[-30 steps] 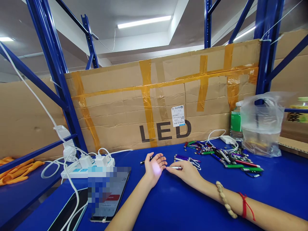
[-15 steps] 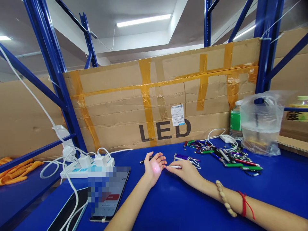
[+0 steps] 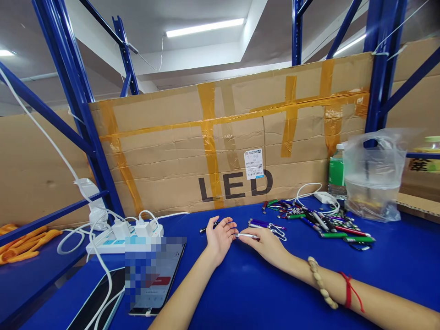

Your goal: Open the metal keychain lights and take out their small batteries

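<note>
One silver pen [image 3: 248, 236] is pinched between thumb and fingers of your right hand [image 3: 270, 247], at three o'clock from your left hand [image 3: 218, 240], which is palm up, loosely open and bare. Purple pens [image 3: 264, 224] lie at twelve o'clock from your right hand, and a mixed pile of pens [image 3: 321, 222] sits at two o'clock on the blue table [image 3: 240, 293].

My blue tabletop [image 3: 282, 298] carries a heap of pen-like sticks [image 3: 325, 223] in green, red, blue, black and silver towards my right; a smaller, mostly purple bunch [image 3: 263, 224] lies nearer the middle. Beyond the heap I have a white adapter [image 3: 323, 197], a green-labelled bottle [image 3: 336, 173] and a plastic bag [image 3: 374, 167]. On my left lie a power strip [image 3: 105, 248], a tablet [image 3: 163, 277] and a phone [image 3: 97, 299]
</note>
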`<state>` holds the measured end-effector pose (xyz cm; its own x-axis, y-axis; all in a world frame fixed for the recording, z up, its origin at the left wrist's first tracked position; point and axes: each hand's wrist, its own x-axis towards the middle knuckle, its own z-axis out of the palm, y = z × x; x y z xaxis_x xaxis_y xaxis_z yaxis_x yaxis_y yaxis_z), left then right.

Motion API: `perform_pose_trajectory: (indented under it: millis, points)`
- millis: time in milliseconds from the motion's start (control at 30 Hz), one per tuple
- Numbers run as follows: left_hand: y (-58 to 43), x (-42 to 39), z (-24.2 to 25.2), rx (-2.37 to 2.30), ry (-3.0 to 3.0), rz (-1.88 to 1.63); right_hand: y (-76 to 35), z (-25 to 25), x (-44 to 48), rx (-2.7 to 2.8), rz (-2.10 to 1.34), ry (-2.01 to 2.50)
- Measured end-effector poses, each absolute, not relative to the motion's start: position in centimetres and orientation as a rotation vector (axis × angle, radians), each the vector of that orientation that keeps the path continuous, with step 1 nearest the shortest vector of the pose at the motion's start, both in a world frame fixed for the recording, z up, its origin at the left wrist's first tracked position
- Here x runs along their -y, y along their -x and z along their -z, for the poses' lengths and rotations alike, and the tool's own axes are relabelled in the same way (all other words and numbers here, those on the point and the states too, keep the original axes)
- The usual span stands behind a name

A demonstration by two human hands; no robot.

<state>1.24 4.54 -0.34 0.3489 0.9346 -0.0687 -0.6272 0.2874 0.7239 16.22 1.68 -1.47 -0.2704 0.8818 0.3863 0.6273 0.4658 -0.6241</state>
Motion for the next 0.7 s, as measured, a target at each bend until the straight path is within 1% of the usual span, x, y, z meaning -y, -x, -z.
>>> perform_pose_trajectory:
  millis: [133,367,433,567,700]
  points:
    - [-1.2,-4.5,0.4,-0.539,-0.675,-1.114,-16.2,1.5,-1.7,2.028,-0.435,1.263]
    - [-1.4,-4.8,0.5,-0.611,-0.765,-1.129,-15.9,1.8,-1.7,2.046,-0.303,1.463]
    - [-1.4,-4.9,0.7,-0.756,-0.920,-1.201,-15.9,1.5,-1.4,2.098,-0.263,1.457]
    - [-0.8,-5.0,1.0,-1.081,-1.515,-1.431,-16.2,0.5,-0.6,2.213,-0.139,1.415]
    - [0.2,-4.8,1.2,-1.275,-1.831,-1.492,-16.8,0.6,-0.9,2.282,0.110,1.504]
